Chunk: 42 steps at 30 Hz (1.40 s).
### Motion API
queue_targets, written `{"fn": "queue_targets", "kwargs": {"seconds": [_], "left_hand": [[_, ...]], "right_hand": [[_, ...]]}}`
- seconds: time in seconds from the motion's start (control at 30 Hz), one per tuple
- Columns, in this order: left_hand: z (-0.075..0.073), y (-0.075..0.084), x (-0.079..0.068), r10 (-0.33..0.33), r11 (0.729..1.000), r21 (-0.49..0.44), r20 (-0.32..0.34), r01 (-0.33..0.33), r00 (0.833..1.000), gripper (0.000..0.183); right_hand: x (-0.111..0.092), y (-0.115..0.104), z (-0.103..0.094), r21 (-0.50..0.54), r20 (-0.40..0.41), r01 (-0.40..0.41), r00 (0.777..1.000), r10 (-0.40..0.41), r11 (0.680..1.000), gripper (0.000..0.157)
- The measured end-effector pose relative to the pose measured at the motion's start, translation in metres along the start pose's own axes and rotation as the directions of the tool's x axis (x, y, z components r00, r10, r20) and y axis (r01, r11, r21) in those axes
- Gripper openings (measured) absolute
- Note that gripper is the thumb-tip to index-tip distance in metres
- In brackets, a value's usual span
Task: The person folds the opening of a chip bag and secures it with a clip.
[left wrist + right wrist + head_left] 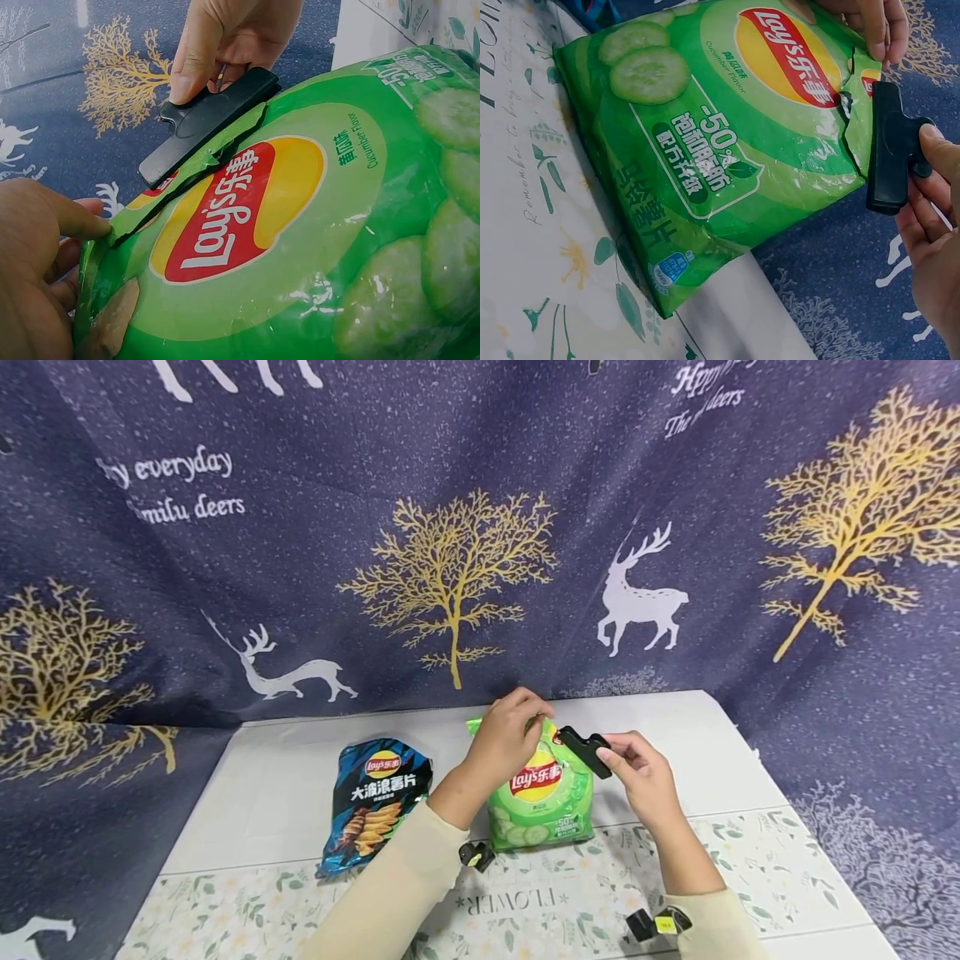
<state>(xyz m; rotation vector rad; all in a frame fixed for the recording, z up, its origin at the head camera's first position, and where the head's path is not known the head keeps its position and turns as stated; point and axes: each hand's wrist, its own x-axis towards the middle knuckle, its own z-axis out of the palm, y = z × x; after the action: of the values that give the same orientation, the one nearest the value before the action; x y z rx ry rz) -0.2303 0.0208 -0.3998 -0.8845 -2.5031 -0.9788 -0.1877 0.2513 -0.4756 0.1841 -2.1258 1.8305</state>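
A green bag of Lay's cucumber-flavor potato chips (536,814) stands on the table, its top edge folded over toward the front. My left hand (506,739) pinches one end of that folded edge (129,217), thumb and fingers on either side. Between the thumb and fingers of my right hand (647,779) is a black bag clip (587,750), held by its handle. The clip's long bar (886,146) lies along the fold at the bag's other end. Whether its jaws have the fold between them I cannot tell.
A blue-black Lay's bag (375,806) lies flat to the left of the green one. Beneath both is a white table with a floral cloth strip (517,902). Behind it hangs a dark blue curtain (480,443) printed with trees and deer.
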Motion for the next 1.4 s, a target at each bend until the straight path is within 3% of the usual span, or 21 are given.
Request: {"fn": "queue_targets", "kwargs": {"seconds": [0.47,1.4], "left_hand": [[0.0008,-0.0002,-0.0002,-0.013,1.000,-0.007,0.009,0.013,1.000,0.016],[0.0009,-0.0003,0.0000,0.006,1.000,0.003,0.004,-0.006,1.000,0.015]], "right_hand": [[0.0018,0.0009,0.0049,0.031,-0.001,-0.022,1.000,0.022,0.999,0.023],[0.0049,-0.0008,0.0093,0.065,0.053,0.008,0.999,-0.011,0.998,0.025]]}}
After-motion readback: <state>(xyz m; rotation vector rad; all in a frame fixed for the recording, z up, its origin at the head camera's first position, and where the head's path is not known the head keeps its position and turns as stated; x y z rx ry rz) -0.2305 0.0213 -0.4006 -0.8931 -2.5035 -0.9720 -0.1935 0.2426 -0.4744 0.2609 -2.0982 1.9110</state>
